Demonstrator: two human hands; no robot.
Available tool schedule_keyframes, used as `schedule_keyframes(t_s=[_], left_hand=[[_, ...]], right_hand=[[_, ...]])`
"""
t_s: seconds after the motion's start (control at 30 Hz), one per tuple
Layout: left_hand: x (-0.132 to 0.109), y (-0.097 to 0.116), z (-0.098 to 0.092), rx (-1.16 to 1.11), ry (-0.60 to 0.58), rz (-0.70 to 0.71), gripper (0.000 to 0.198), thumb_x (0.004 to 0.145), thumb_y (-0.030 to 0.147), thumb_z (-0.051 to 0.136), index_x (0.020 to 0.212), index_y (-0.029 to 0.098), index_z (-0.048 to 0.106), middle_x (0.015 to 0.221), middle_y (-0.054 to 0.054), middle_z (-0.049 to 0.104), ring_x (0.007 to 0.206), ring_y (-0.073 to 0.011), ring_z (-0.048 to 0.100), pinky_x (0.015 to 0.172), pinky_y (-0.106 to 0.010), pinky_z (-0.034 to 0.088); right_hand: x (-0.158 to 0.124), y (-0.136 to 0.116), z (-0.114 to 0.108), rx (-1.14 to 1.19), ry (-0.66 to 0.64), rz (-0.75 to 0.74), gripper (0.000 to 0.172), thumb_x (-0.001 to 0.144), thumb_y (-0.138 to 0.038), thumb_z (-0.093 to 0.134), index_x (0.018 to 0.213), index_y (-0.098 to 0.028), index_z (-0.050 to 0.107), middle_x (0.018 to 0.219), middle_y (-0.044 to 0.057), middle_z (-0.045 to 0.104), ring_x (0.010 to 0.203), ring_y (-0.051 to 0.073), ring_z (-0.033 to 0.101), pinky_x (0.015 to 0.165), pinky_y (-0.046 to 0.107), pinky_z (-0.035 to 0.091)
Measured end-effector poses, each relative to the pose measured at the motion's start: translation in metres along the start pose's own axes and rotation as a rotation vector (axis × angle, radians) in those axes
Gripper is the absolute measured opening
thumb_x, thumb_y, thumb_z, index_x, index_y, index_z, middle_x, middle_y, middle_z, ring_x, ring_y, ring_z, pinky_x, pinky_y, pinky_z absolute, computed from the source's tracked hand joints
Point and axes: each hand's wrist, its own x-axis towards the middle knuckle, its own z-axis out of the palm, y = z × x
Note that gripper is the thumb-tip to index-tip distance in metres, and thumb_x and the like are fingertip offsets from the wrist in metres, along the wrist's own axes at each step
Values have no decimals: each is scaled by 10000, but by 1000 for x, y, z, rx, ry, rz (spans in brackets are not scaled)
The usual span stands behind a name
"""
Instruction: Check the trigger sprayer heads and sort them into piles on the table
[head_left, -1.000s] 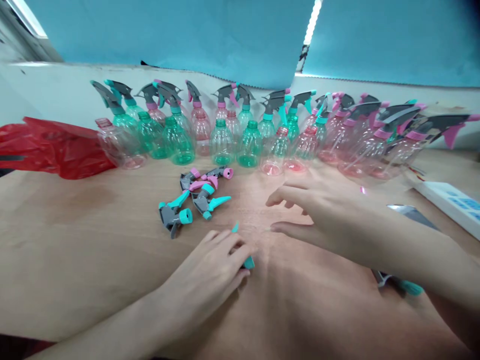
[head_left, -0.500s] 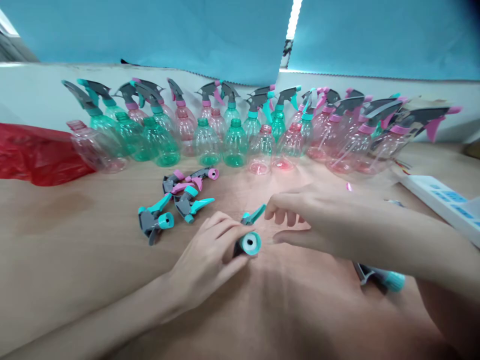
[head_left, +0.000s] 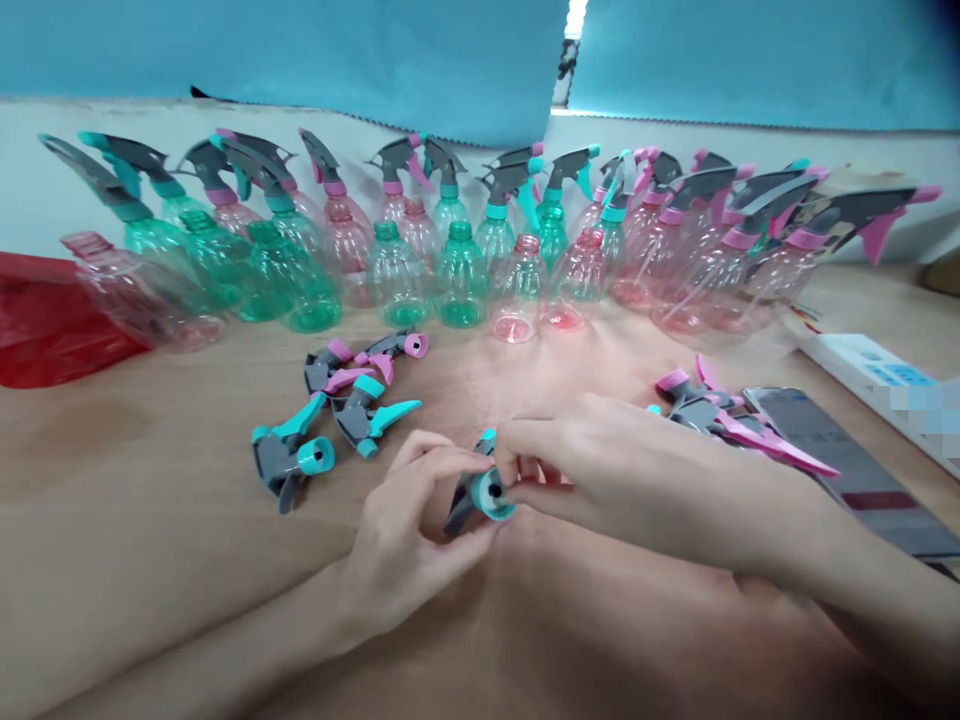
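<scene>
My left hand holds a grey and teal spray trigger head just above the wooden table, its round teal collar facing me. My right hand comes in from the right and its fingertips pinch the same trigger head at the collar. A loose pile of teal and pink trigger heads lies to the left of my hands. Another pile of pink trigger heads lies to the right, behind my right forearm.
A row of green and pink clear bottles, some capped with trigger heads, lines the table's far edge. A red plastic bag sits at the far left. A dark flat pack and a white box lie at the right.
My left hand lifted the trigger head off the table and turned its collar towards me. My right hand drew in from an open reach and closed its fingertips on it.
</scene>
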Motion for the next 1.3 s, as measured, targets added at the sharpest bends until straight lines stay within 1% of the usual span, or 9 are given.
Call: schedule_keyframes(t_s=[0.13,0.27,0.5,0.67,0.87,0.97,1.07,1.13,1.3], left_hand=[[-1,-4,-3,-49,-25,-7,268,812,127,628,1052,221,555,895,-40,654,836,-188,539,708,-340,500],[-4,-8,-5,-37,-70,-35,239,853,124,571,1058,246,560,942,-42,656,868,-203,538,726,-366,493],[-10,-12,-4,89,-83,10,218,890,245,575,1101,299,578,944,-36,688,829,-216,549,713,-389,473],[-9,-12,-6,107,-83,-6,217,868,212,601,1073,282,593,954,-35,688,823,-208,535,715,-378,460],[-5,-13,-10,169,-107,0,261,865,172,587,1105,273,574,950,-34,661,836,-213,523,725,-379,444],[-3,-15,-10,169,-91,-11,227,852,151,585,1052,257,578,929,-31,656,838,-215,525,730,-385,448],[-1,-15,-9,170,-76,-8,141,845,129,569,932,239,578,885,-19,661,806,-206,531,717,-380,445],[-1,-14,-8,168,-82,-2,108,850,142,575,910,231,571,881,-22,662,804,-204,530,723,-383,446],[0,-13,-8,112,-84,-8,216,861,164,599,1060,239,561,899,-30,651,845,-197,519,746,-367,461]], right_hand=[[3,1,3,104,5,26,92,890,-179,482,806,-190,518,755,-24,622,625,113,529,529,246,298],[7,4,9,206,16,85,56,856,-206,510,809,-215,479,670,-51,580,570,101,504,477,215,277],[8,6,12,261,71,123,147,805,-217,506,797,-230,360,632,-55,525,521,97,453,443,201,258],[10,2,18,248,158,140,179,769,-177,505,785,-233,335,596,-62,503,500,99,446,435,215,227],[11,3,35,399,274,155,222,709,-125,490,770,-239,310,627,-66,479,518,91,414,449,208,250],[14,1,41,423,304,146,236,702,-121,478,760,-239,282,634,-69,458,534,91,391,471,215,255],[17,-3,43,388,285,96,215,714,-113,449,753,-235,276,632,-65,441,550,94,384,479,225,243],[17,-2,41,371,261,87,188,722,-103,434,751,-231,299,624,-65,441,544,93,382,474,226,239],[15,6,28,449,171,176,128,738,-138,490,759,-223,397,626,-75,502,540,82,448,470,206,298]])
